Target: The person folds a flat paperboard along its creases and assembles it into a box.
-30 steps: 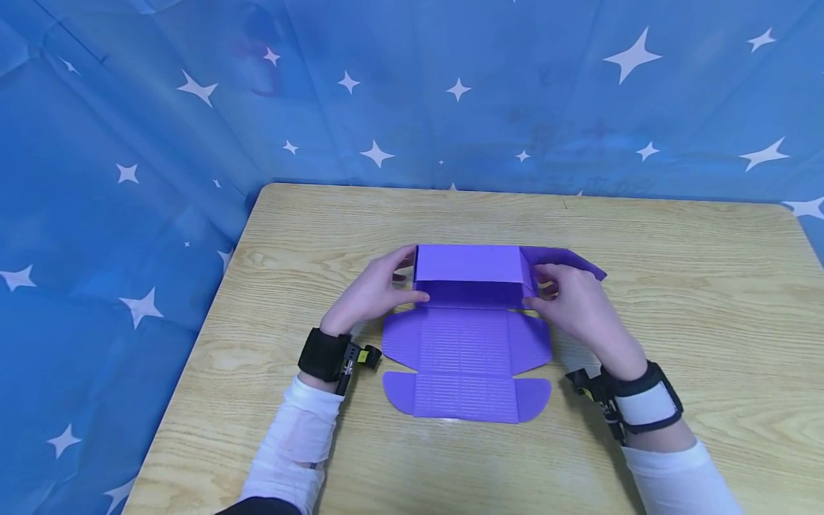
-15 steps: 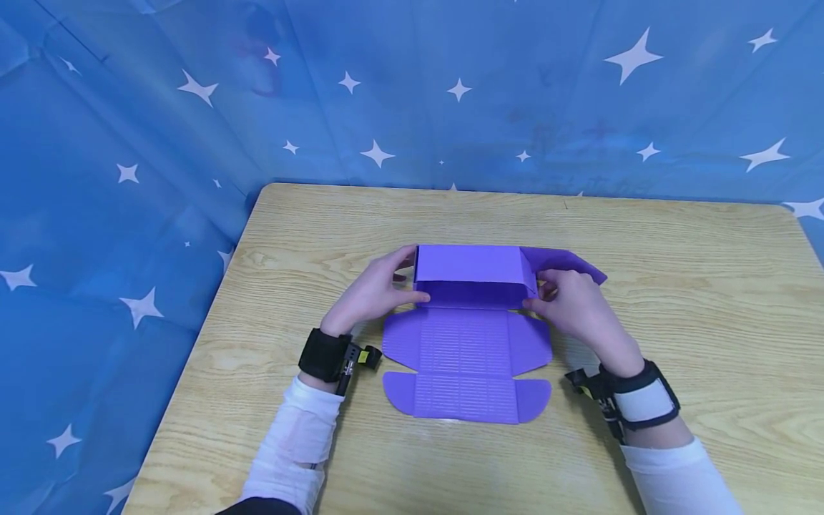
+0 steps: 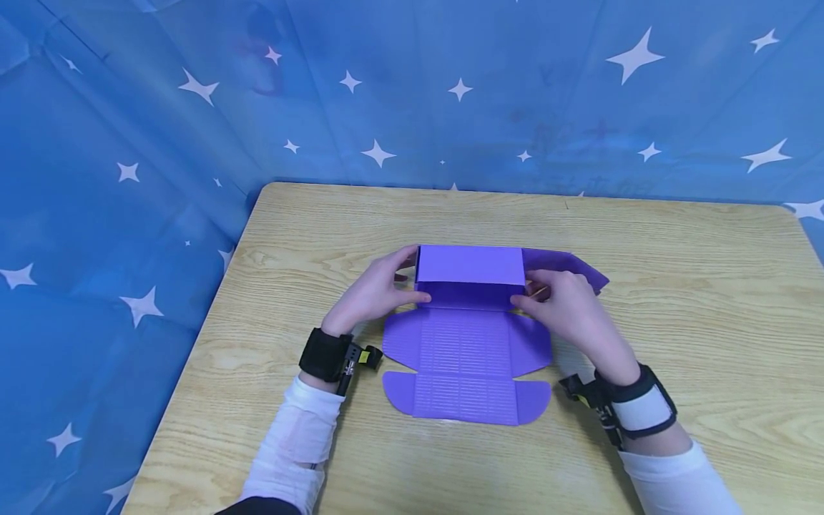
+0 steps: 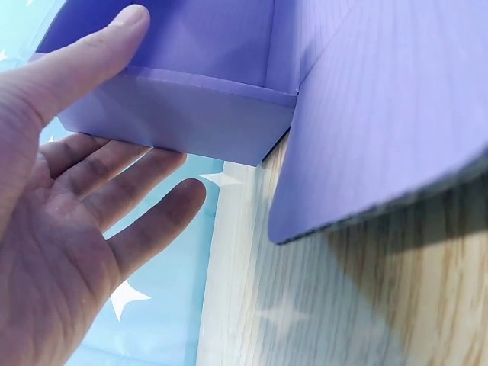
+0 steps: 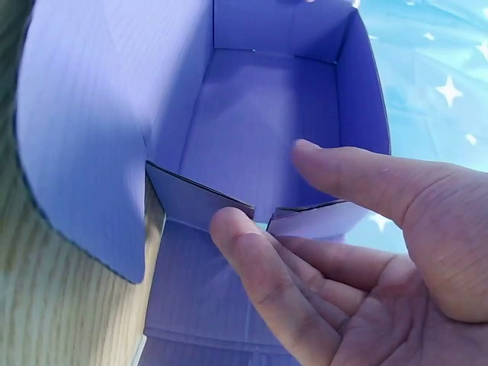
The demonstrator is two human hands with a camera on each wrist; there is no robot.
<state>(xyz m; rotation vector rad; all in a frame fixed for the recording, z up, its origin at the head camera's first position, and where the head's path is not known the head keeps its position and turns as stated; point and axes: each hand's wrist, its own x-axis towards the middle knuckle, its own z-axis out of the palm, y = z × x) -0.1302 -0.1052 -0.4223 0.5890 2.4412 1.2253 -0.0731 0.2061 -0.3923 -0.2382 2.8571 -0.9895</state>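
A partly folded purple cardboard box (image 3: 471,265) stands tipped up on the table, its open side facing the person. My left hand (image 3: 370,293) holds its left wall; in the left wrist view the thumb (image 4: 99,49) reaches over the rim while the fingers lie along the outside. At the right end is my right hand (image 3: 573,304), thumb inside the opening and fingers outside. Between them, in the right wrist view, stand two short end flaps (image 5: 200,194) with a narrow gap. A long side flap (image 3: 566,263) sticks out to the right behind that hand.
The box's ribbed lid panel (image 3: 463,350) lies flat on the wooden table (image 3: 695,286) towards the person, with rounded tabs (image 3: 533,400) spread at both sides. A blue star-patterned cloth (image 3: 412,93) hangs behind the table and to its left.
My right hand has moved slightly left, pushing the end flaps inward so that the right end now stands straighter. The left hand has stayed in place.
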